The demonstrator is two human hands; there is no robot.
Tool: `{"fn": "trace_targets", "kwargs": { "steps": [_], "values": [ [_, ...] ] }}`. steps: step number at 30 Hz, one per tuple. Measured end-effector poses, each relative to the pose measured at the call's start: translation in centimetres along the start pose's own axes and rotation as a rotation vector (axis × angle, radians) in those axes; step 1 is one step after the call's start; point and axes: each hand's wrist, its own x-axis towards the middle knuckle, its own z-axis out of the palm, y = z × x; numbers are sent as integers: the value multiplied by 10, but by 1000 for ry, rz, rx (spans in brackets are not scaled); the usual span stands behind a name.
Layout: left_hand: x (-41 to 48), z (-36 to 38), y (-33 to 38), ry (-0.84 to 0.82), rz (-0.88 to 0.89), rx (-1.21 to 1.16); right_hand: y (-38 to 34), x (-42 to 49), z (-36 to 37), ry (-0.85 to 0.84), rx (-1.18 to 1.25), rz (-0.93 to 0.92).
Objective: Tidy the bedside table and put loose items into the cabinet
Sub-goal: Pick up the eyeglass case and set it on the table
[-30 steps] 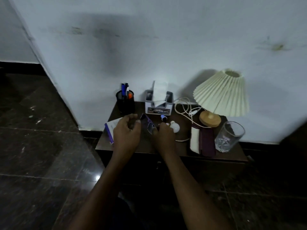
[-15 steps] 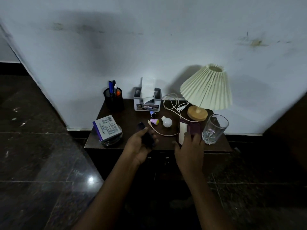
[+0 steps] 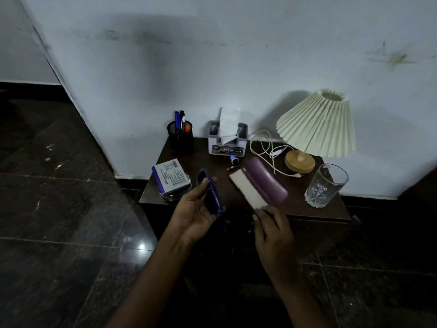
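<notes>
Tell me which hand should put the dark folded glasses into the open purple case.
Left. The left hand grips the dark blue-edged folded glasses, beside the open purple oblong case with cream lining, which the right hand holds by its near end.

Bedroom: bedside table (image 3: 307, 209), pleated lamp (image 3: 316, 129), tissue box (image 3: 228, 146).

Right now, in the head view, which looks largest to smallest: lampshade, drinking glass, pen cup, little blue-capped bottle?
1. lampshade
2. drinking glass
3. pen cup, though the glass sits nearer the camera, so their real order is unsure
4. blue-capped bottle
</notes>
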Motion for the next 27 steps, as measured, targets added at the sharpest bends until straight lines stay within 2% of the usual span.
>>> {"fn": "trace_targets", "kwargs": {
  "steps": [4,7,10,13,15,19,23,27],
  "values": [
    [2,3,-10,-120,-5,-62,-11,0,3,-153,14,-166],
    [3,7,-14,-183,27,-167,-18,-1,6,-236,60,-207],
    [7,8,-17,-120,101,-217,-25,2,4,-293,197,-128],
    [6,11,-21,-55,153,-191,-38,12,-2,-210,361,26],
    [4,12,-24,-35,157,-149,-48,22,-2,-167,329,76],
    [2,13,-26,-22,172,-126,-60,39,3,-203,166,86],
    [0,10,-23,-36,241,-55,-60,52,3,-256,213,202],
    [6,4,-22,-29,379,-1,-45,66,1,-412,264,272]
  ]
}}
